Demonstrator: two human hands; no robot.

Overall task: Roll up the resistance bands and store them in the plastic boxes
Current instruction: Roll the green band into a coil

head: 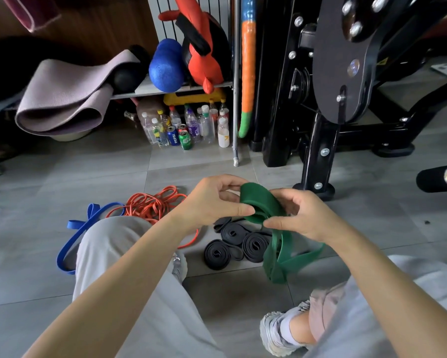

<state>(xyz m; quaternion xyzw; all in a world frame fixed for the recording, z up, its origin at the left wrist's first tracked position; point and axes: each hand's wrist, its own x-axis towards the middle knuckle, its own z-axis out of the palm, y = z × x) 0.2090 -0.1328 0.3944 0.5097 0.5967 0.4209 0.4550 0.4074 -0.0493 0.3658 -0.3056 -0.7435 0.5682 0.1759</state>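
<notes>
Left hand (217, 202): fingers curled, pinched green band (261, 202) roll at its 9 o'clock | right hand (302, 215): fingers curled, pinched same roll at 3 o'clock | loose tail hung toward 6 o'clock | black rolled bands (253, 244) lay on floor (114, 171) beneath | orange bands (152, 205) at 9 o'clock.

Only legible txt: "PEPSI" on blue can (174, 136) by the bottles (207, 125); other labels too small.

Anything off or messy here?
Nothing damaged. Orange bands lie in a tangled heap on the floor; the blue band sprawls unrolled, partly under the left leg. Black bands sit neatly rolled; the green band is half-rolled between left hand and right hand.
</notes>
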